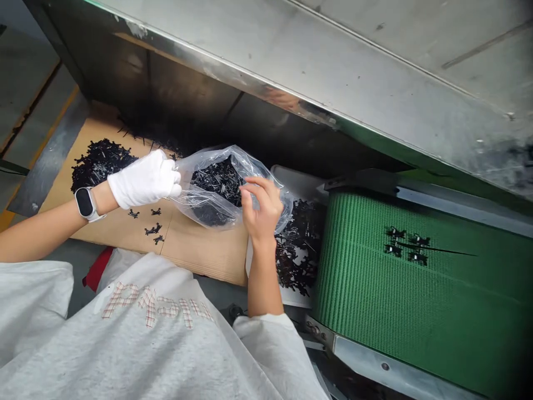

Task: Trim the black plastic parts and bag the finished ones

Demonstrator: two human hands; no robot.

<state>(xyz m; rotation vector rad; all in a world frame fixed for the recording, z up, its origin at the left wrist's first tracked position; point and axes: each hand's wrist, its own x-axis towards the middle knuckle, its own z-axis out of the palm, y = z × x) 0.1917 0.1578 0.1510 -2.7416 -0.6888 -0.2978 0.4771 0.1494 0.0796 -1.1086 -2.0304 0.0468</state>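
A clear plastic bag (208,208) lies with its mouth spread wide, and a heap of small black plastic parts (219,180) shows inside it. My left hand (145,178), in a white glove, is closed on the bag's left edge. My bare right hand (262,208) is at the right side of the bag's mouth, its thumb and fingers curled together on the film; the exact grip is partly hidden. Left of the bag, a pile of the same black parts (100,164) rests on a cardboard sheet (204,250). Several loose parts (154,229) lie in front of my left hand.
A green conveyor belt (358,261) on the right carries several black parts (417,258) joined to a thin runner. Between belt and cardboard, a white tray (302,300) holds more black parts. A metal machine hood (291,50) overhangs the far side.
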